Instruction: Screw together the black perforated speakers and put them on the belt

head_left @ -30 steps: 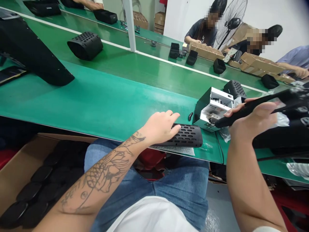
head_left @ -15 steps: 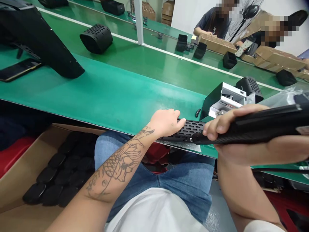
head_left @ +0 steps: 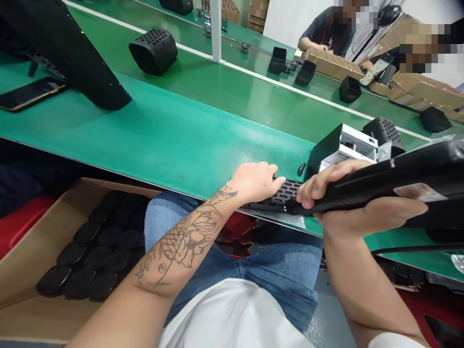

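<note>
in the head view, resting the left hand (head_left: 253,182) over a perforated casing (head_left: 286,191) at the near edge of the green table (head_left: 181,140), with knuckles close together and thumb laid on the slotted face; cannot tell the exact closure of the left fingertips, partly hidden behind the hand. wrapping the right hand (head_left: 335,195) around a long black tool (head_left: 362,186), fingers over the top and thumb stretched along the underside, pinching the body between; holding it slanted, its narrow end right at the casing's near side. showing a pale label (head_left: 420,192) on the tool, a clear sheet (head_left: 292,220) under the casing, and, behind the tool, a silver-and-black device (head_left: 328,145) with a small dark piece (head_left: 302,168) just beside. showing also a phone (head_left: 34,92) near a slanted black stand (head_left: 97,72) at the left, a cardboard box (head_left: 29,253) of rounded black pieces (head_left: 81,282) below the table, and two people across the line, one in a dark shirt (head_left: 322,30).
</note>
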`<state>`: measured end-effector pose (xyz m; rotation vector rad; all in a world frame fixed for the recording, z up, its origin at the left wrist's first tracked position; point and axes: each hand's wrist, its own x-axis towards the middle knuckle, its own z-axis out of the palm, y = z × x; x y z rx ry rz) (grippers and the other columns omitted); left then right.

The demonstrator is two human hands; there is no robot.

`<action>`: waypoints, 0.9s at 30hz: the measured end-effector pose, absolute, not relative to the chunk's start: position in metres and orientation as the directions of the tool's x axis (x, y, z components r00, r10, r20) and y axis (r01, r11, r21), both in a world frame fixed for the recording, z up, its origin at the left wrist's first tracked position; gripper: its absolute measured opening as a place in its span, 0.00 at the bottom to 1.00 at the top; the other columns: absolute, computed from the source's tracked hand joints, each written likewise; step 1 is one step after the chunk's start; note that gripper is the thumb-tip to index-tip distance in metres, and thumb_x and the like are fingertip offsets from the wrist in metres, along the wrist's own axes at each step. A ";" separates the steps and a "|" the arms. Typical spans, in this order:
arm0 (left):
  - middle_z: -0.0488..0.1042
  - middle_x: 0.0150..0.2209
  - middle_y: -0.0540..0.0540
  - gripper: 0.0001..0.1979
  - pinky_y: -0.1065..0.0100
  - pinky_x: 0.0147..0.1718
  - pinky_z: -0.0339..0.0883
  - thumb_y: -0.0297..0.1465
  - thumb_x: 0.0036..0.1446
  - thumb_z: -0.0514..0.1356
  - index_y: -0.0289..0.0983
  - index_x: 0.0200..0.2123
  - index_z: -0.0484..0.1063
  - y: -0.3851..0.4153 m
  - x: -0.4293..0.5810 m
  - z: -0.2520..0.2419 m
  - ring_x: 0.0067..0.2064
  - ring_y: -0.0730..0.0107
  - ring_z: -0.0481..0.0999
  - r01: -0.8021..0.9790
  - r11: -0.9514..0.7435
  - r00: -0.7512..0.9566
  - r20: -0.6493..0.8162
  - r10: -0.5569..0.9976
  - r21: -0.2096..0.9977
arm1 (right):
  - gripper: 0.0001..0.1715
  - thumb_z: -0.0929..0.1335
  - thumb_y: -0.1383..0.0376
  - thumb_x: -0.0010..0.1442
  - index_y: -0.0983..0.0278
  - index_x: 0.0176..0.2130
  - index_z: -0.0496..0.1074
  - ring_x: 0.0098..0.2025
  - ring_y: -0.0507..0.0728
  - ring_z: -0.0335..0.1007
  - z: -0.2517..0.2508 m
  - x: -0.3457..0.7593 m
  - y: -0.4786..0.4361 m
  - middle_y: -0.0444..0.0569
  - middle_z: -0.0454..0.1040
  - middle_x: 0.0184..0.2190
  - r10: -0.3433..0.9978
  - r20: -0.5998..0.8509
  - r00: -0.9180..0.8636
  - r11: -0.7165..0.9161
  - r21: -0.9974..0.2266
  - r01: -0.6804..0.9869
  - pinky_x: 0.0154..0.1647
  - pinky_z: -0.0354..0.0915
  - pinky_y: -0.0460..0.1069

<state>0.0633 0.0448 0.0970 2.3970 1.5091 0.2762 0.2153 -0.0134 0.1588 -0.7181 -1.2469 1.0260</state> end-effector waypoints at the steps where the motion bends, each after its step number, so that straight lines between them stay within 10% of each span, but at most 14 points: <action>1: 0.81 0.46 0.42 0.25 0.60 0.42 0.70 0.50 0.71 0.46 0.40 0.45 0.77 0.045 0.063 0.097 0.45 0.55 0.81 0.845 -0.406 0.432 0.005 0.902 0.349 | 0.36 0.77 0.32 0.44 0.60 0.30 0.78 0.16 0.59 0.66 0.160 0.214 -0.014 0.44 0.69 0.17 0.918 0.395 -0.001 0.385 -0.895 -0.225 0.17 0.64 0.55; 20: 0.82 0.45 0.42 0.27 0.59 0.46 0.68 0.50 0.72 0.46 0.40 0.44 0.78 0.046 0.063 0.091 0.46 0.56 0.81 0.856 -0.417 0.422 0.053 0.905 0.306 | 0.32 0.78 0.36 0.45 0.58 0.35 0.81 0.22 0.62 0.73 0.184 0.253 -0.007 0.48 0.76 0.23 0.915 0.395 -0.083 0.382 -0.914 -0.138 0.26 0.73 0.61; 27: 0.82 0.43 0.44 0.25 0.59 0.45 0.68 0.50 0.72 0.47 0.40 0.42 0.77 0.046 0.062 0.092 0.45 0.57 0.81 0.842 -0.430 0.428 0.083 0.900 0.326 | 0.24 0.66 0.49 0.66 0.62 0.27 0.71 0.16 0.55 0.68 0.164 0.314 0.064 0.41 0.64 0.17 0.357 0.685 0.635 0.699 -0.647 0.305 0.15 0.66 0.49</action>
